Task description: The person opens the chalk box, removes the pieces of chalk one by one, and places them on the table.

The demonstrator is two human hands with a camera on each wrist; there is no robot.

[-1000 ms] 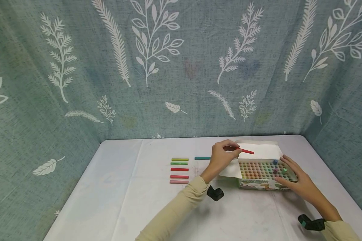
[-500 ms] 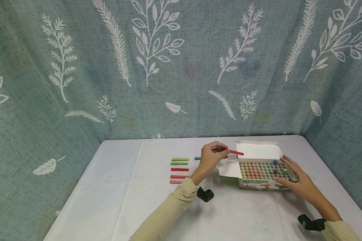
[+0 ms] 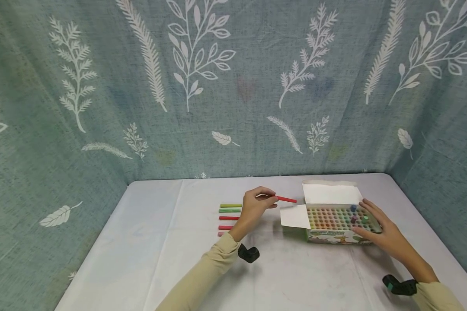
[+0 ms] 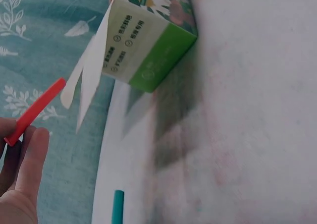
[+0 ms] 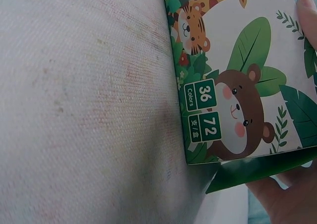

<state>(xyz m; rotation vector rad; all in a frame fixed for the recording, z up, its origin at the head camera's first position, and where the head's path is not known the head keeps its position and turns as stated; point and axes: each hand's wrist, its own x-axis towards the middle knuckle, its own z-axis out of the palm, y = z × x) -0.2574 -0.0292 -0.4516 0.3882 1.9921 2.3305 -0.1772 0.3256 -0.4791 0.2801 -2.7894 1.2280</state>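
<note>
Blue-green curtain [image 3: 233,95], coarse weave, white leaf prints, behind and at both sides. Table [image 3: 140,246] under white cloth, fine woven texture, creased, faint pinkish smudges.

Left hand [image 3: 254,208]: thumb and fingers clamped on one end of red stick [image 3: 286,199], smooth matte cylinder, held above table just left of box [image 3: 334,237]. Right hand [image 3: 385,230]: thumb at front edge, fingers at back corner, gripping box's right end.

Box is card, rectangular, lid [image 3: 328,194] up at back, white inside; white flap [image 3: 294,217] sticks out left. Front printed with bear, tiger, giraffe, "36 Colors", "72"; left end pale above, green below. Inside: grid of round holes; blue stick [image 3: 353,208], purple stick [image 3: 353,219] and green stick [image 3: 365,219] stand toward right end.

Loose sticks [image 3: 231,205] lie parallel on cloth, yellow-green to pink, partly behind left arm. Teal stick [image 4: 118,207] lies apart, cut off by left wrist view.
</note>
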